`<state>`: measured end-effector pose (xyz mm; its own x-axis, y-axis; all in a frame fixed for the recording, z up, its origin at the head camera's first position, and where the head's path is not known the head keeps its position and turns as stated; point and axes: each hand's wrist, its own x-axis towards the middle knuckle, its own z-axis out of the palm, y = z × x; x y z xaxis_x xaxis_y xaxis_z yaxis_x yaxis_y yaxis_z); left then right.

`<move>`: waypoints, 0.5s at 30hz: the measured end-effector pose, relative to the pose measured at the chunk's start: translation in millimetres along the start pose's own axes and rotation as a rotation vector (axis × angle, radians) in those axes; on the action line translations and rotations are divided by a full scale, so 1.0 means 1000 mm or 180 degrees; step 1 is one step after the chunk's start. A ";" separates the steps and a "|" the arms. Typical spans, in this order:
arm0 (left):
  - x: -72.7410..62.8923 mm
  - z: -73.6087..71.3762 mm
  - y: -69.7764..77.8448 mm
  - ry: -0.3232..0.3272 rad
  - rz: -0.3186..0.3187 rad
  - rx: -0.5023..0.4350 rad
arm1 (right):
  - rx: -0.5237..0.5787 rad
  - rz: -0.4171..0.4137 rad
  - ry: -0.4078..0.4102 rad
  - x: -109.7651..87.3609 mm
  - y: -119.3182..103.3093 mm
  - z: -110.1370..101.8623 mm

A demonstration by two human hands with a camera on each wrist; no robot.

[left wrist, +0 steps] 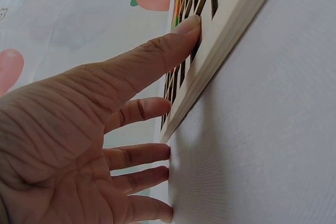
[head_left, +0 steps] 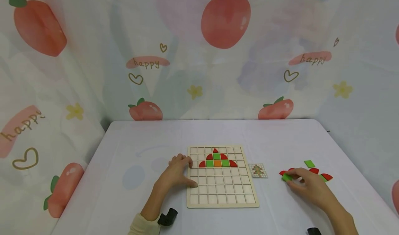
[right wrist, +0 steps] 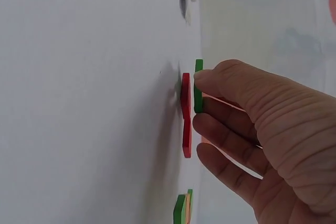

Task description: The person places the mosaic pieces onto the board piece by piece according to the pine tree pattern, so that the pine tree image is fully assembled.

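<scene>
A wooden grid board (head_left: 222, 205) lies on the table, its upper squares filled with red, green and orange tiles in a stepped triangle. My left hand (head_left: 176, 172) rests at the board's left edge, fingers spread, with the thumb (left wrist: 178, 38) touching the frame and fingertips beside it. Over at the right, my right hand (head_left: 315, 188) pinches a green square tile (right wrist: 198, 90) between thumb and fingers, just above the table. Red tiles (right wrist: 186, 98) lie right under it. A loose green tile (head_left: 309, 163) sits behind that hand, and a red tile (head_left: 327, 176) beside it.
A small pattern card (head_left: 258, 171) with a tree-like picture lies against the board's right side. The white table (head_left: 140, 134) meets a patterned cloth wall (head_left: 193, 72) at the back. Black camera mounts (head_left: 168, 217) sit by both wrists.
</scene>
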<state>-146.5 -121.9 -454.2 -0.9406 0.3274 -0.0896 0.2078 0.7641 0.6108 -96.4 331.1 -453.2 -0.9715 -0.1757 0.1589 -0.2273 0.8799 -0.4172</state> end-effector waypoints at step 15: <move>-0.001 0.000 0.000 0.0015 0.0022 -0.0005 | 0.0130 -0.0418 -0.0067 0.026 -0.046 0.017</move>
<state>-145.8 -121.9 -454.0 -0.9404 0.3301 -0.0814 0.2140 0.7608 0.6127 -112.3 278.7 -444.9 -0.9343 -0.2979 0.1959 -0.3549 0.8300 -0.4303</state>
